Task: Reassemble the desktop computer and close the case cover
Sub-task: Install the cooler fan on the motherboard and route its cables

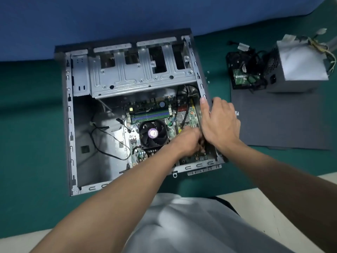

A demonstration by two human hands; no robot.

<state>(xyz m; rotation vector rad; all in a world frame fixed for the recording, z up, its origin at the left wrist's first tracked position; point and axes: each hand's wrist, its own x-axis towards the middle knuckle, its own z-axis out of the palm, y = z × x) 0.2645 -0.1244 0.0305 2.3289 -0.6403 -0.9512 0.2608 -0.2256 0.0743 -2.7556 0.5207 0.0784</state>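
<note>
1. No text, brand or number was legible in the view.
2. A round purple sticker (152, 133) on the hub of the CPU fan (145, 141), inside the computer case (69, 125), carried print too blurred to read.
3. A small white label (236, 113) on the grey side panel (273, 123), right of the case, was illegible.
4. The power supply (291, 84), far right, bore a washed-out white label (302, 64).

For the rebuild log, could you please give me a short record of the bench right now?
case: open, flat on the green mat
cover: off, flat on the mat right of the case
power supply: out of the case, at the cover's far edge
drive: out, left of the power supply
fan: mounted on the board
left hand: inside the case's near right corner, fingers curled, load hidden
right hand: grips the case's right wall
</note>
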